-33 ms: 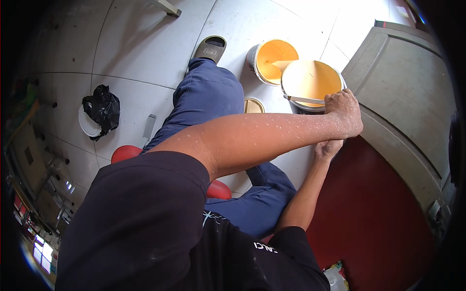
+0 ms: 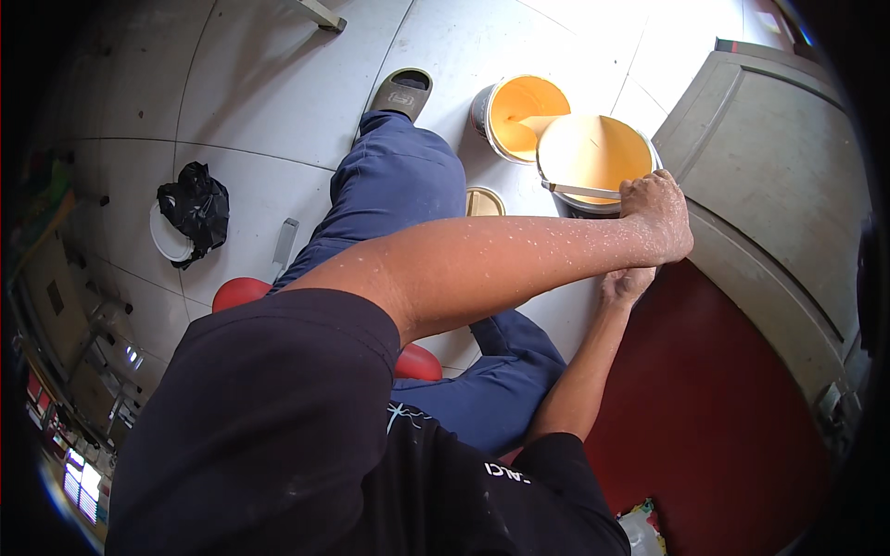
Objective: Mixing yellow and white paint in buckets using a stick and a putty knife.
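Note:
My left arm reaches across to the right, its skin dotted with white specks. My left hand (image 2: 656,215) is closed at the near rim of a large bucket (image 2: 598,153) whose inside looks cream and orange. From the fist a thin, flat, pale bar (image 2: 582,191) runs left along that rim; whether it is the bucket's handle or a separate tool I cannot tell. Just below, my right hand (image 2: 630,282) is partly covered by my left wrist, and its fingers are hidden. A smaller bucket (image 2: 524,116), orange inside, stands against the large one at its left.
A grey-green panelled door (image 2: 774,167) and a dark red surface (image 2: 714,417) lie at the right. A round tan lid (image 2: 485,202) sits beside my leg. A black plastic bag (image 2: 197,213) covers part of a white round container (image 2: 167,232). Red seat edges (image 2: 243,293) show beneath me.

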A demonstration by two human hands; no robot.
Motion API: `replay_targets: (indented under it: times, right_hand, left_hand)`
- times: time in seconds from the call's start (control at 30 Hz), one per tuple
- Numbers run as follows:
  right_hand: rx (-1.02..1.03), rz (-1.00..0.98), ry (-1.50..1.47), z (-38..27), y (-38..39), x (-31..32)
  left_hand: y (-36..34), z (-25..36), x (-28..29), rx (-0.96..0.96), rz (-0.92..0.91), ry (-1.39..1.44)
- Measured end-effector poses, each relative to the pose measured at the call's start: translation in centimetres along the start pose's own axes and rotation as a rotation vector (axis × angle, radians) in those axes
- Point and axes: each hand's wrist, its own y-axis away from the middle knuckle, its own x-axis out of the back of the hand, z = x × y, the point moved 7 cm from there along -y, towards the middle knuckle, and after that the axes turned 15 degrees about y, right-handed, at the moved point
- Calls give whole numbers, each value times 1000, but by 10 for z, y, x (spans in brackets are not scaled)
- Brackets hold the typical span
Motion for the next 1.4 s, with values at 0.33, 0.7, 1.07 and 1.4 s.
replay_targets:
  times: [0.33,0.7,1.07,1.4]
  right_hand:
    - [-26,42,19,-4,1,2]
    - [-17,47,14,-4,0,7]
    - [9,15,-11,-7,-1,6]
    - [58,13,-27,-8,-3,6]
  left_hand:
    - [-2,-1,1,23,-18,-15]
    - [-3,-2,-2,23,-17,-21]
    - [-4,-1,-1,23,-8,-30]
    - [-3,0,-1,19,-4,-21]
